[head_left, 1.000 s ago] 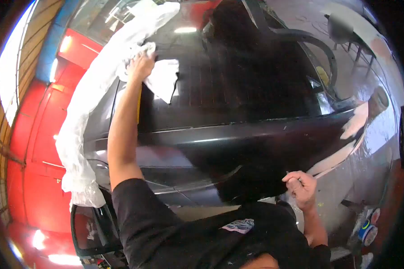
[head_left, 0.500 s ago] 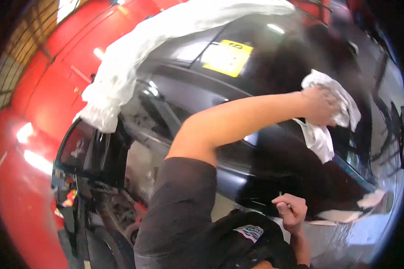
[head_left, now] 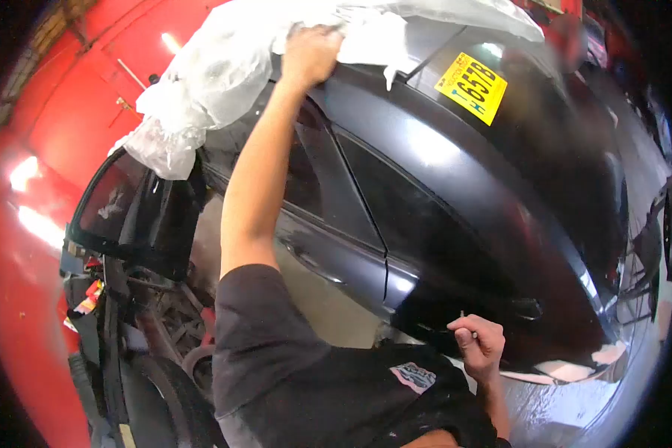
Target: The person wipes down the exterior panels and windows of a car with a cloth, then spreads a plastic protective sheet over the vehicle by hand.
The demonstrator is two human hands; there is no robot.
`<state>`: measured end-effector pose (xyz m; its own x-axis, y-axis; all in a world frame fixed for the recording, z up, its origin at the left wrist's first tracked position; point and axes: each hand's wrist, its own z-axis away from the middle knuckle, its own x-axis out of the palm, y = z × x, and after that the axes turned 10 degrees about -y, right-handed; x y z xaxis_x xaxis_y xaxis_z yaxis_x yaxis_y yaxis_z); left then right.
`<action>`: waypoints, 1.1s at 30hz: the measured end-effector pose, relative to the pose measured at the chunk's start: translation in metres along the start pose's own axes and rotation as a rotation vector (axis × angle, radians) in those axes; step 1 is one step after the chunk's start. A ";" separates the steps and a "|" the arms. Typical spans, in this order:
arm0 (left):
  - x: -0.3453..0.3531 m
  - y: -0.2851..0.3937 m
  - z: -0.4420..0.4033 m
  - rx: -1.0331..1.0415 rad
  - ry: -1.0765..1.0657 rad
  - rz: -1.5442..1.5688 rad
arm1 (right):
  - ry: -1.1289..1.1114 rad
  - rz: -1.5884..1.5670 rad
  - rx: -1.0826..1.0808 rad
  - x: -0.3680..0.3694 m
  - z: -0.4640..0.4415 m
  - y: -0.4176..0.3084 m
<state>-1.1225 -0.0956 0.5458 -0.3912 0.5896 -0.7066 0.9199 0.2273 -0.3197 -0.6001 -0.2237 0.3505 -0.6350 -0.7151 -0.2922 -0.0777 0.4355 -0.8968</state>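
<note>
My left hand [head_left: 310, 56] is stretched out to the upper part of the car, gripping a white cloth [head_left: 373, 41] that spreads out to its right. Cloth and fingers rest near the roof edge, against a sheet of clear plastic [head_left: 231, 63]. The black car body [head_left: 418, 142] lies below and to the right of them. Lower right, my right hand [head_left: 481, 343] is closed in front of my chest. The end of a thin, stick-like thing [head_left: 462, 314] pokes out of its fist; the rest is hidden by the fingers.
A yellow sticker with black characters [head_left: 472, 88] is on the car's dark glass. Rear door window [head_left: 418, 224] faces me. At left are an open front door [head_left: 138, 213] and the car's interior [head_left: 175, 321]. Red wall [head_left: 60, 134] stands behind; the floor [head_left: 560, 403] looks wet at lower right.
My left hand has swept the white cloth from the car's right side to the upper left, beside the plastic. My view has shifted somewhat. The right hand stays closed in nearly the same place.
</note>
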 end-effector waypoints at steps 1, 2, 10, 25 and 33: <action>0.003 -0.008 0.000 -0.167 0.013 0.156 | 0.019 0.013 0.016 0.004 0.003 0.000; 0.010 -0.011 0.004 -0.230 0.100 0.290 | 0.032 0.031 0.063 0.004 0.012 0.006; -0.005 0.153 0.139 -0.170 0.419 0.475 | 0.102 -0.174 0.190 0.021 0.010 0.025; 0.048 0.196 0.237 -0.300 0.247 0.591 | 0.003 -0.125 0.217 0.059 -0.017 0.025; 0.075 0.226 0.376 -0.301 -0.472 0.532 | -0.081 -0.028 0.158 0.076 -0.047 0.019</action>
<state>-0.9538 -0.2918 0.1830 0.1979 0.3008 -0.9329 0.9289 0.2465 0.2765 -0.6861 -0.2445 0.3270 -0.5701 -0.7700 -0.2864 0.0310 0.3282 -0.9441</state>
